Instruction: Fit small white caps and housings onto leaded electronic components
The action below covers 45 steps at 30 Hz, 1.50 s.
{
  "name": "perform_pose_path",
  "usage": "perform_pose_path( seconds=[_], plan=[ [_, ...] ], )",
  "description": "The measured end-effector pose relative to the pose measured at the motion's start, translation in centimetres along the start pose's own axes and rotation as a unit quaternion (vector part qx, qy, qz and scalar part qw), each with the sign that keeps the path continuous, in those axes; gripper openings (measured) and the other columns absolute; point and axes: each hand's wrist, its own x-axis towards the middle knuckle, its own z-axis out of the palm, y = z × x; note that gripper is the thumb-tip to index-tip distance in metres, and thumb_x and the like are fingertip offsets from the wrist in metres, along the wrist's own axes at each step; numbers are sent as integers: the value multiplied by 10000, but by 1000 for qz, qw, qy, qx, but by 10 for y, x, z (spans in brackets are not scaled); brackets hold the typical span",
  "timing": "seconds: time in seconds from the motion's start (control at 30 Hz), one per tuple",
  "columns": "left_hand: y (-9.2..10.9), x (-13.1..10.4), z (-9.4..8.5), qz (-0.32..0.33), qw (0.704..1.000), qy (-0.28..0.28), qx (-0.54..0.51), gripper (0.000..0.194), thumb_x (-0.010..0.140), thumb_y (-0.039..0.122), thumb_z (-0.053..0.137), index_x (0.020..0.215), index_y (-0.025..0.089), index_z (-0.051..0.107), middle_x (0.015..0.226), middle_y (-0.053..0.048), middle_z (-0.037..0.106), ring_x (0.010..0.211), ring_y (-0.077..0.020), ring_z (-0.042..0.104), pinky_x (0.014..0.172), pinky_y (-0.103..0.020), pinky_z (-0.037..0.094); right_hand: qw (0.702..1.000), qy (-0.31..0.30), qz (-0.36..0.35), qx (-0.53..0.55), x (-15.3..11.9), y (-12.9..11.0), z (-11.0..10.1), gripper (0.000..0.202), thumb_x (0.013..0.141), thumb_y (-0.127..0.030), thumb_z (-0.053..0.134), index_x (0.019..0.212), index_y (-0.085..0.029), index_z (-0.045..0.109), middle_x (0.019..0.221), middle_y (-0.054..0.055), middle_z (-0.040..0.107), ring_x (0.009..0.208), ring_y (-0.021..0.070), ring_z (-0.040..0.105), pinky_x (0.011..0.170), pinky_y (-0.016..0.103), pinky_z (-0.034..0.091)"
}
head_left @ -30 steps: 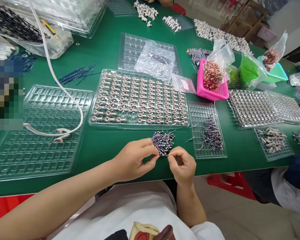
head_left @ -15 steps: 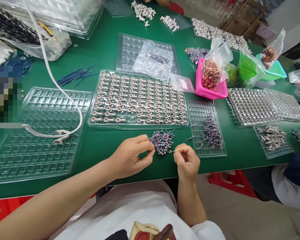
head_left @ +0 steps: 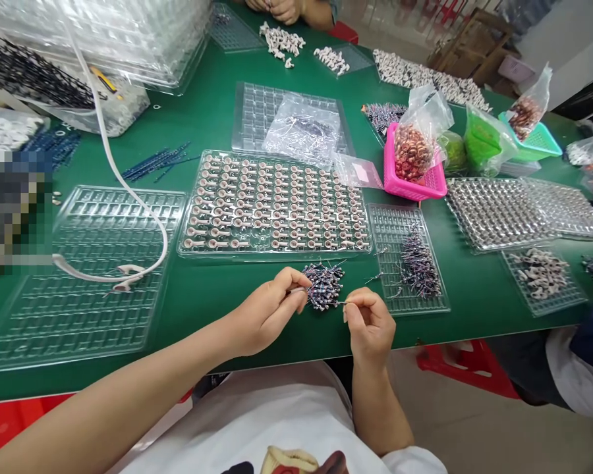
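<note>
A pile of small wired parts [head_left: 325, 287] lies on the green table, between my two hands. My left hand [head_left: 271, 309] is at the pile's left edge, thumb and fingers pinched on a thin part that is too small to name. To the right of the pile, my right hand [head_left: 370, 322] pinches a thin wire [head_left: 342, 303] that points toward the pile. Beyond my hands sits a clear tray [head_left: 277, 255] holding rows of pale ring-shaped pieces with stems. Another clear tray [head_left: 388, 289] at the right bears more wired parts [head_left: 419, 266].
An empty-celled clear tray [head_left: 93, 316] with a white cable [head_left: 109, 155] across it lies left. A pink basket [head_left: 415, 189] stands back right, near a turquoise basket [head_left: 543, 146]. Another person's hands [head_left: 281, 9] are at the far edge. Stacked clear trays [head_left: 143, 39] occupy the back left.
My left hand has turned slightly, and a thin part now shows between its fingertips. My right hand keeps nearly the same pose. The view has shifted a little, and another person's hands show more.
</note>
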Motion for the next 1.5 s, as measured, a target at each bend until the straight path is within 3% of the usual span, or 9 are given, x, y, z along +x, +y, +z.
perform_pose_path(
  seconds=[0.13, 0.23, 0.33, 0.57, 1.0, 1.2, 1.33, 1.5],
  plan=[
    [0, 2, 3, 0, 998, -10, -58, 174, 990, 252, 438, 977, 194, 602, 853, -18, 623, 696, -126, 564, 640, -254, 497, 999, 25, -31, -10, -2, -1, 2, 57, 872, -165, 614, 856, -220, 615, 750, -6, 575, 636, 126, 550, 510, 249, 429],
    [1, 4, 6, -5, 990, 30, -135, 171, 911, 283, 587, 929, 190, 729, 927, -44, 586, 738, -131, 581, 628, -252, 536, 998, 28, -61, -19, -3, -2, 3, 75, 869, -153, 611, 859, -228, 612, 719, -10, 556, 671, 145, 566, 527, 260, 447],
    [0, 7, 7, -41, 975, 56, -210, 134, 812, 274, 712, 903, 200, 777, 873, -27, 596, 697, -120, 585, 635, -257, 554, 995, 32, -85, -30, -4, -2, 3, 107, 867, -130, 610, 881, -236, 617, 731, -7, 567, 703, 153, 574, 552, 270, 464],
    [2, 9, 5, -129, 954, 65, -263, 241, 703, 299, 813, 887, 179, 713, 795, -9, 691, 707, -144, 632, 669, -292, 574, 991, 16, -119, -67, -3, -3, 5, 113, 868, -133, 614, 899, -242, 616, 723, -9, 582, 668, 153, 568, 573, 300, 482],
    [4, 10, 6, -135, 949, 71, -277, 191, 688, 251, 815, 792, 172, 675, 750, 17, 683, 700, -120, 622, 671, -247, 522, 989, -19, -129, -76, -2, -5, 4, 159, 859, -94, 622, 920, -241, 624, 747, -6, 610, 681, 147, 571, 583, 291, 477],
    [1, 8, 6, -98, 975, 81, -185, 155, 732, 270, 798, 808, 179, 699, 792, -7, 703, 750, -154, 642, 711, -276, 523, 988, -33, -127, -80, -2, -6, 4, 181, 851, -77, 628, 925, -242, 625, 756, -10, 617, 680, 143, 569, 588, 283, 476],
    [-3, 6, 6, -7, 993, 101, -64, 103, 766, 232, 794, 842, 187, 740, 789, -12, 706, 727, -152, 634, 693, -262, 509, 985, -54, -130, -99, -1, -8, 5, 178, 851, -75, 635, 922, -238, 621, 759, -7, 626, 689, 143, 584, 605, 281, 485],
    [-8, 5, 7, 108, 986, 122, 41, 105, 798, 224, 800, 876, 173, 753, 734, -8, 699, 693, -140, 610, 653, -230, 499, 981, -66, -126, -135, 0, -12, 6, 145, 858, -92, 646, 893, -230, 615, 756, -10, 637, 666, 126, 584, 586, 258, 472]
  ],
)
